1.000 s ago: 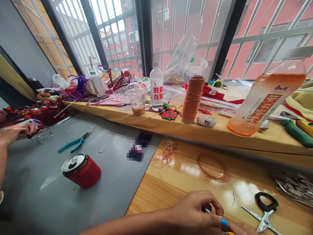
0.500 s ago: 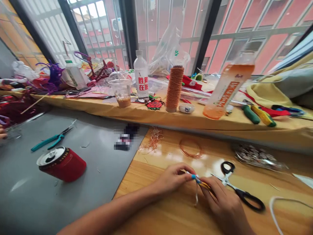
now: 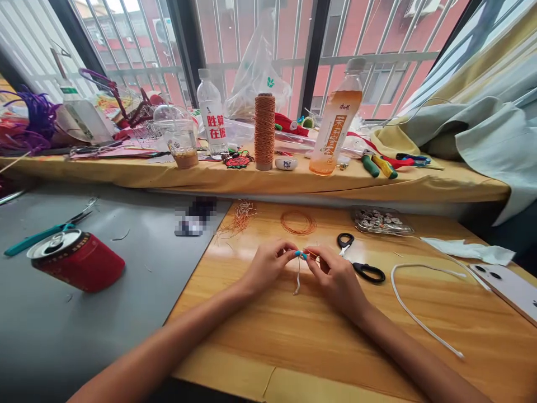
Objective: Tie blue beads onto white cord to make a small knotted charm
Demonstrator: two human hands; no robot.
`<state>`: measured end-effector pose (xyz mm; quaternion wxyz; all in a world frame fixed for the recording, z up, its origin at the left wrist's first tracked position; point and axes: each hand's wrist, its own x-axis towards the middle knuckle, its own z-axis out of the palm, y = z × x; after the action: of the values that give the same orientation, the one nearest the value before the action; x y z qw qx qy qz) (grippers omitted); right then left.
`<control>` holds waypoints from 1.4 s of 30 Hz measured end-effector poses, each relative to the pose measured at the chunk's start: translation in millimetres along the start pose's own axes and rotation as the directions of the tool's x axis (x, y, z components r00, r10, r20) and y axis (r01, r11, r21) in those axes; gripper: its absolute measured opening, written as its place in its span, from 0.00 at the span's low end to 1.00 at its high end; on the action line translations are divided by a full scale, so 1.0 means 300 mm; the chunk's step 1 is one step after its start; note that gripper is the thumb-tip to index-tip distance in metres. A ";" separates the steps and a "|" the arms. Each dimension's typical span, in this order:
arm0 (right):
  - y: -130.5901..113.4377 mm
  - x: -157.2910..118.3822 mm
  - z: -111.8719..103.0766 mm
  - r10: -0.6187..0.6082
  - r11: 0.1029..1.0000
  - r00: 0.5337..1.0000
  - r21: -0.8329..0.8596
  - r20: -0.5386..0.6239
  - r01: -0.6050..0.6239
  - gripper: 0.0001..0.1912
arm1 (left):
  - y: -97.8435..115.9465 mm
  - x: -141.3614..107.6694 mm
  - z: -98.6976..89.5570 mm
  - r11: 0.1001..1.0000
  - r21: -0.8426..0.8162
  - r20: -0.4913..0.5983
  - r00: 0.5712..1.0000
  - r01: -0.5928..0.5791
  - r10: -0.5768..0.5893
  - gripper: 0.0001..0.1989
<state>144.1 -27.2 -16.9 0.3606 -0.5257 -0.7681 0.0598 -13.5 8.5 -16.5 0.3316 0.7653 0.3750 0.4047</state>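
My left hand (image 3: 272, 262) and my right hand (image 3: 335, 274) meet fingertip to fingertip above the wooden table (image 3: 335, 347). Both are closed in a pinch on a short white cord (image 3: 298, 280), whose loose end hangs down between them. Thin copper-coloured wire shows near the right fingertips. Just right of my right hand lie black-handled scissors (image 3: 368, 272), partly hidden by it. A coil of copper wire (image 3: 298, 223) rests on the wood behind my hands, with a tangle of wire scraps (image 3: 243, 215) to its left.
On the grey mat at left are a red can (image 3: 88, 263) and teal pliers (image 3: 37, 238). White cords (image 3: 413, 313), a phone (image 3: 509, 285) and a tray of small pieces (image 3: 380, 220) lie right. The ledge carries a copper spool (image 3: 264, 131) and bottles.
The view has swung right, showing more cord and the phone. The yellow-handled tool that was in my right hand no longer shows. My right fingertips have come up against the left ones.
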 end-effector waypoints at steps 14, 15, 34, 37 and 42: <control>-0.012 0.015 -0.006 0.085 0.983 0.995 0.158 0.057 -0.093 0.10 | 0.004 -0.012 0.008 0.971 0.182 -0.051 0.985 -0.153 0.165 0.06; -0.013 0.014 -0.006 0.075 0.986 0.996 0.146 0.052 -0.082 0.10 | 0.002 -0.012 0.009 0.971 0.181 -0.049 0.985 -0.157 0.168 0.06; -0.012 0.024 -0.006 0.086 0.990 0.995 0.107 0.050 -0.091 0.09 | 0.006 -0.014 0.012 0.976 0.151 -0.029 0.987 -0.154 0.160 0.07; -0.013 0.025 -0.006 0.079 0.990 0.996 0.112 0.036 -0.083 0.10 | 0.005 -0.012 0.011 0.977 0.137 -0.015 0.986 -0.163 0.167 0.07; -0.007 0.027 -0.004 0.049 0.986 0.998 0.155 0.045 -0.055 0.10 | -0.002 -0.003 0.014 0.993 0.076 -0.010 0.996 -0.087 0.088 0.06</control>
<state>141.6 -21.6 -11.2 0.3832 -0.5144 -0.7543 0.1400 -10.4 7.0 -19.2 0.2818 0.7903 0.3583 0.4095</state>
